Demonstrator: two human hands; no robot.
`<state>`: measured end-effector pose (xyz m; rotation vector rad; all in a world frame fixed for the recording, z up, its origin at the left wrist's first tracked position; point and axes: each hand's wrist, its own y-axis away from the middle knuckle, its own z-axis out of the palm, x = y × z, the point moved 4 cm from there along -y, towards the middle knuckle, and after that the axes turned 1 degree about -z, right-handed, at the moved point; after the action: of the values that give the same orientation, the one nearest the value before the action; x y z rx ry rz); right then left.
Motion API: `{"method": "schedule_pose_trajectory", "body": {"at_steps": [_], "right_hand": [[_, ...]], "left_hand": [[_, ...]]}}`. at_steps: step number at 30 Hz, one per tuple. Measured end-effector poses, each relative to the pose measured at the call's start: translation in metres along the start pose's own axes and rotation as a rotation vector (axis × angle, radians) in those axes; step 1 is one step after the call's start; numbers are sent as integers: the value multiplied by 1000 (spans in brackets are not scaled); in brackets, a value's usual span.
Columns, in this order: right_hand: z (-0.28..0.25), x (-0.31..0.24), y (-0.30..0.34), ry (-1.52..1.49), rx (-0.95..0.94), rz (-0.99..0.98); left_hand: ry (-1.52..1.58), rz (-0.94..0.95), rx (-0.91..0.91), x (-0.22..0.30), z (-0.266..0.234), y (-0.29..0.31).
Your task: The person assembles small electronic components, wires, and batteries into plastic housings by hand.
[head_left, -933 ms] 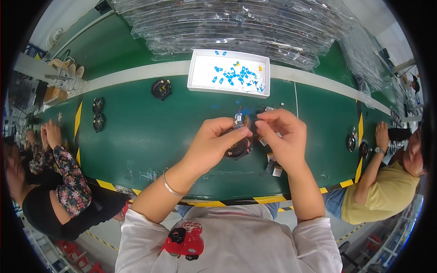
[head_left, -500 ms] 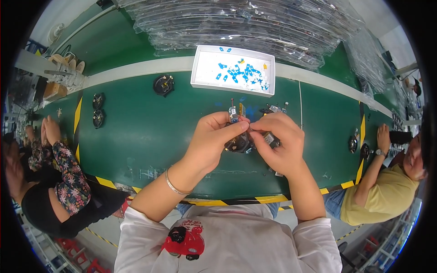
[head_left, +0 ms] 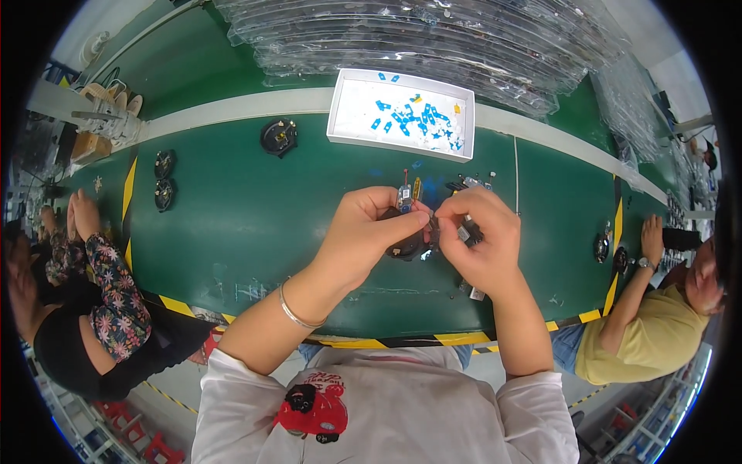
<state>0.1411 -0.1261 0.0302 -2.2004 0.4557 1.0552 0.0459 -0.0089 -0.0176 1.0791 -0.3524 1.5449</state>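
My left hand is closed on a small electronic module, a metal-and-board piece with a short red-tipped lead standing up from it. Just beside the module rises a narrow yellowish strip. My right hand is closed in a pinch close to the left thumb tip; what its fingertips grip is too small and covered to name. Under the left fingers sits a round black housing, partly hidden. Dark and silvery small parts show by the right fingers, mostly covered.
A shallow white box with blue and yellow pieces stands beyond my hands. Round black housings lie on the green table, at left and far right. Stacked clear plastic trays fill the back. People sit on both sides.
The view has shifted slightly, so the white box appears a little higher and further right. My right fingertips have drawn slightly away from my left thumb. The left hand keeps its hold on the module.
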Motion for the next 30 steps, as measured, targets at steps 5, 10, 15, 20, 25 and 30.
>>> {"method": "schedule_pose_trajectory", "body": {"at_steps": [5,10,15,20,25,30], "right_hand": [[-6,21,-5,287,14,-59],[-8,17,-4,512,-163,-180],[-19,14,-5,458,-63,-150],[0,-11,-5,132,-20,-130],[-7,-21,6,195,63,-148],[-2,-10,18,-105,1,-21]], "left_hand": [[-116,60,17,8,-1,1],[-127,109,62,15,-10,0],[-121,86,119,15,-11,-1],[-36,34,123,10,-11,-2],[-72,-8,49,9,12,2],[-134,96,138,10,19,9]]}}
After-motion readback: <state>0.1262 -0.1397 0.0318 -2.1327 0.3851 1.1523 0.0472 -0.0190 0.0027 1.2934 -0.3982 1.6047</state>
